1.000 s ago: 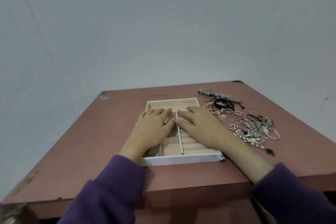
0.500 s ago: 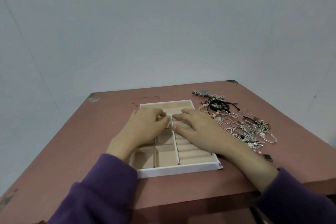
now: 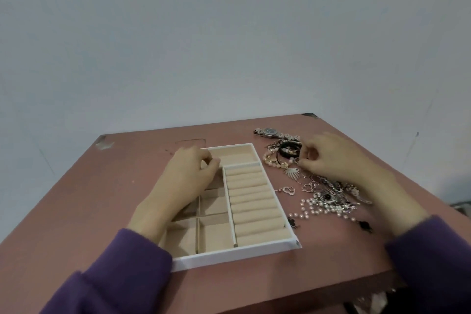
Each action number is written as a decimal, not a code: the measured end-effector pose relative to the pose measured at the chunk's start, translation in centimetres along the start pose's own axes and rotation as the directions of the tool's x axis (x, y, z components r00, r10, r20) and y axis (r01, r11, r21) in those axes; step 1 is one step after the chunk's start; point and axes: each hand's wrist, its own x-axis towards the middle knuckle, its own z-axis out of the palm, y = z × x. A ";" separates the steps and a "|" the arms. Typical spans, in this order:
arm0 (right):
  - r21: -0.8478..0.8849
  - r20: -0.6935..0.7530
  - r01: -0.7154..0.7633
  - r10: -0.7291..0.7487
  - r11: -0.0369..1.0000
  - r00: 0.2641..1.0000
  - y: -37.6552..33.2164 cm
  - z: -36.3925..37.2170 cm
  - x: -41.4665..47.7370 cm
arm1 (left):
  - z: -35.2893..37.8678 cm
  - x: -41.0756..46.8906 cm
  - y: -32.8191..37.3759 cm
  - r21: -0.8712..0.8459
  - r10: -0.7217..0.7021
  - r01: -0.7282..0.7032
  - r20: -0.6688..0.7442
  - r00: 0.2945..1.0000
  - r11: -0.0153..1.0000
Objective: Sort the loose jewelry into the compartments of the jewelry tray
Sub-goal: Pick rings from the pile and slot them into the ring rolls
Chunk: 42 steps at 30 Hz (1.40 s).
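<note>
the tray point(image 3: 229, 255) sits on the worktop point(image 3: 102, 199). the left hand point(image 3: 188, 173) rests over its far left compartments, grip loosely curled and holding nothing. the jewelry point(image 3: 328, 196) lies heaped just right of the tray; the right hand point(image 3: 331, 158) has its grip pinched on a piece at the heap's far end.

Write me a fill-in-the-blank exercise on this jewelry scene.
The loose jewelry lies to the ____ of the jewelry tray.
The right hand picks at that pile; the left hand is over the ____.
Both sleeves are ____.
Missing words: right; tray; purple.
</note>
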 end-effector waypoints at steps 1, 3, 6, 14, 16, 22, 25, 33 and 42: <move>0.012 0.014 -0.002 0.002 1.000 1.000 0.1 0.1 0.0 | 0.0 0.0 0.0 0.007 -0.002 0.002 0.006 1.000 1.000; 0.048 0.031 0.007 -0.008 0.999 0.999 0.3 0.2 0.1 | 0.0 0.0 0.0 0.059 0.006 -0.009 0.053 0.999 0.998; 0.095 0.021 0.035 -0.037 0.995 0.999 0.3 0.3 0.0 | -0.7 0.5 0.5 0.234 0.014 -0.062 0.201 0.980 0.970; 0.610 -0.103 -0.138 0.250 0.781 0.963 0.5 -0.9 -0.2 | -2.3 3.4 7.8 0.180 0.195 -0.277 0.375 0.906 0.944; 0.676 -0.130 -0.162 0.333 0.719 0.934 0.6 -0.9 -0.1 | -0.6 4.3 9.8 0.069 0.287 -0.340 0.396 0.872 0.938; 0.775 -0.172 -0.200 0.504 0.599 0.846 1.2 -0.8 0.4 | 5.7 6.3 12.6 0.045 0.403 -0.463 0.424 0.811 0.885; 0.793 -0.164 -0.210 0.532 0.572 0.831 1.5 -0.6 0.6 | 7.0 7.0 12.5 0.056 0.400 -0.468 0.437 0.806 0.882; 0.768 -0.259 -0.156 0.525 0.621 0.811 1.4 -0.7 0.3 | 5.6 7.2 12.1 0.056 0.401 -0.455 0.386 0.831 0.889; 0.699 -0.243 0.117 0.081 0.706 0.967 -4.7 -1.0 -0.1 | -3.0 1.9 1.8 -0.149 0.144 -0.127 0.111 0.983 0.981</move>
